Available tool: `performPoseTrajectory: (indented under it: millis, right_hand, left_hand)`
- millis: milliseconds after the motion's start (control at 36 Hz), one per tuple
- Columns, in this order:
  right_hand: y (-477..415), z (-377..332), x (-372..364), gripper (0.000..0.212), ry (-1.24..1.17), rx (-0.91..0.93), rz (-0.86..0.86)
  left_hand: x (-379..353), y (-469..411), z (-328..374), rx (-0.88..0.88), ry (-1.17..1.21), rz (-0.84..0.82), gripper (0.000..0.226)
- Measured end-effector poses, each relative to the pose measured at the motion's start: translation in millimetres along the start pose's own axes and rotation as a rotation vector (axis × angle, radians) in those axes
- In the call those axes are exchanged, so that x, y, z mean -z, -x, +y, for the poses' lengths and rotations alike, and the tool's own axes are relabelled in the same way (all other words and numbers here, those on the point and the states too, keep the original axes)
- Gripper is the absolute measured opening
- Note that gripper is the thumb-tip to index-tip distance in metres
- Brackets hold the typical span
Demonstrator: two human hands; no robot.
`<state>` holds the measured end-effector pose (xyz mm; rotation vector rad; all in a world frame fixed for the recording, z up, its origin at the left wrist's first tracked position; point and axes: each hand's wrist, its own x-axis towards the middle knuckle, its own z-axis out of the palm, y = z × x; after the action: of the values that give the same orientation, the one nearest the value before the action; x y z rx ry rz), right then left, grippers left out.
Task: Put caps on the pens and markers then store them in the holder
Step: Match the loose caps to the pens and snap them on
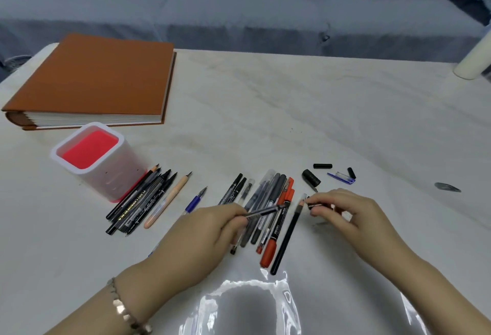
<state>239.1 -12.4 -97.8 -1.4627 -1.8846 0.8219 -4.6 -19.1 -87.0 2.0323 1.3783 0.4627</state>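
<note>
My left hand (210,231) grips a thin dark pen (263,212) that points right, tip toward my right hand. My right hand (345,214) pinches a small dark cap (314,205) just right of the pen's tip; the two are a little apart. Under and between my hands lies a row of several pens and markers (273,218), black, grey and red. A second group of pens (140,202) leans against the white holder with a red inside (98,159) at the left. A blue pen (195,200) lies alone between the groups. Loose caps (322,166) lie beyond my right hand.
A thick brown album (93,79) lies at the far left of the white table (292,111). A blue clip cap (341,177) and a wide black cap (310,177) sit among the loose caps. A white cylinder (473,61) stands at the right edge. A grey sofa (239,10) is behind.
</note>
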Motion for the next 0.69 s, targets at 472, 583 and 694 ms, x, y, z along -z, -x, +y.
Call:
performPoseTrajectory:
  millis: [472, 583, 694]
  right_hand:
    - [-65.3, 71.7, 29.1, 0.03, 0.412, -0.598, 0.283]
    - [-75.7, 75.0, 29.4, 0.025, 0.419, -0.689, 0.212]
    - [-75.6, 72.9, 31.7, 0.021, 0.389, -0.693, 0.179]
  left_hand:
    - [3.2, -3.7, 11.1, 0.149, 0.068, 0.056, 0.014]
    - [2.8, -2.5, 10.0, 0.181, 0.137, 0.059, 0.017]
    - [2.1, -1.8, 6.9, 0.201, 0.176, 0.07, 0.022]
